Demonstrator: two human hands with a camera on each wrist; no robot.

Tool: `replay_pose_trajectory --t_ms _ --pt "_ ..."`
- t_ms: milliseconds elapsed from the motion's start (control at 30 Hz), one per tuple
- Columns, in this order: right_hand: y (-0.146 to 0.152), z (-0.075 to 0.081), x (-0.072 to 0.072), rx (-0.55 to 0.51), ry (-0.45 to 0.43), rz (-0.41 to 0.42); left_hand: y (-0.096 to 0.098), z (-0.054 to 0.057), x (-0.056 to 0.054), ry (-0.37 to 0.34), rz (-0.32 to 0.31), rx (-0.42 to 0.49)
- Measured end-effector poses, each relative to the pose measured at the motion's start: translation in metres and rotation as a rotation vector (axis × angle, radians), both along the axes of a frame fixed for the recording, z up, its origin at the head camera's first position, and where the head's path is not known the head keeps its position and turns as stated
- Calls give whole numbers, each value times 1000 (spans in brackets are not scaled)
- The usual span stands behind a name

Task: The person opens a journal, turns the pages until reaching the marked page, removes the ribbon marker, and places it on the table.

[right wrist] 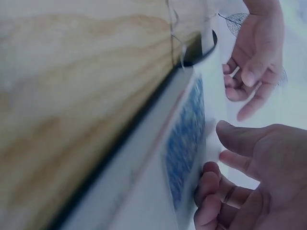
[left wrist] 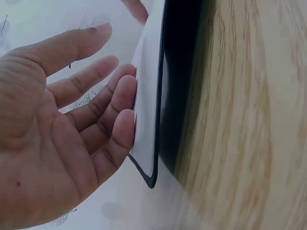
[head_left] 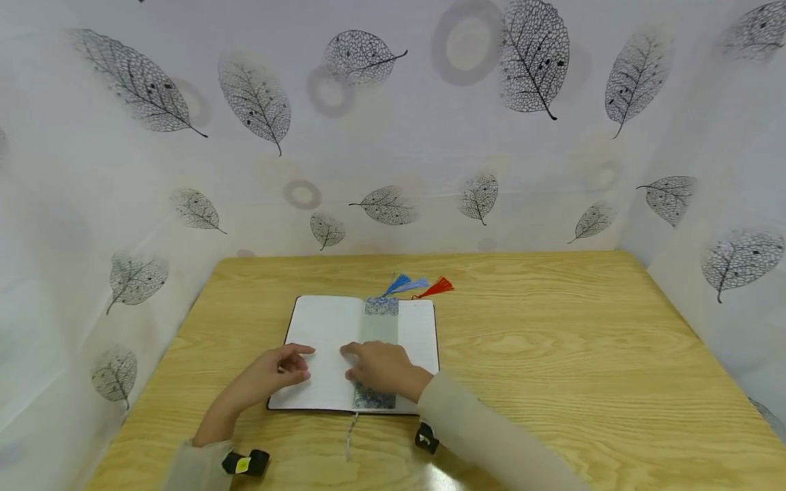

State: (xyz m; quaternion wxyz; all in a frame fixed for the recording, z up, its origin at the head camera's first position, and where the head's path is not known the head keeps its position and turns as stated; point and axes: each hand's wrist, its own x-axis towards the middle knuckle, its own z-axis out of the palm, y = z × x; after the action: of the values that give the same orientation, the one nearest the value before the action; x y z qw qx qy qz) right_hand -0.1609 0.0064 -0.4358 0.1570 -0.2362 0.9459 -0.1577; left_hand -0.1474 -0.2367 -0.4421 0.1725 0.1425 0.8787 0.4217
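An open notebook (head_left: 325, 317) with white pages and a dark cover lies on the wooden table. Along its middle, mostly on the right page, lies a long bookmark (head_left: 381, 331) with a blue pattern at both ends. My right hand (head_left: 383, 368) is over the bookmark and hides part of it, its fingers loosely bent toward the left page. At the left page is my left hand (head_left: 270, 372), thumb and index finger apart. In the left wrist view, the bent fingertips (left wrist: 125, 125) of that hand meet the page. Neither hand grips anything.
Blue tassels (head_left: 399, 284) and a red tassel (head_left: 437, 288) stick out beyond the notebook's top edge. A thin ribbon (head_left: 351, 436) hangs from its bottom edge onto the table (head_left: 552, 354). Leaf-patterned cloth (head_left: 393, 150) stands behind and at both sides.
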Motion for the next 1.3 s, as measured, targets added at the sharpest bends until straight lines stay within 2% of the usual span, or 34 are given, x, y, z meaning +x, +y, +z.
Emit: replay_pose_trajectory --t_ms 267,533,800,1300 --pt "29 4 -22 -71 62 -145 -5 -7 -2 -23 28 8" --pt "64 -9 -37 -102 50 -275 -9 -10 -5 -23 25 1" --pt "78 -13 -36 -158 -10 -236 -8 -10 -7 -28 26 -5" --pt "71 -9 -31 -342 -222 -277 -9 -11 -8 -34 20 -7"
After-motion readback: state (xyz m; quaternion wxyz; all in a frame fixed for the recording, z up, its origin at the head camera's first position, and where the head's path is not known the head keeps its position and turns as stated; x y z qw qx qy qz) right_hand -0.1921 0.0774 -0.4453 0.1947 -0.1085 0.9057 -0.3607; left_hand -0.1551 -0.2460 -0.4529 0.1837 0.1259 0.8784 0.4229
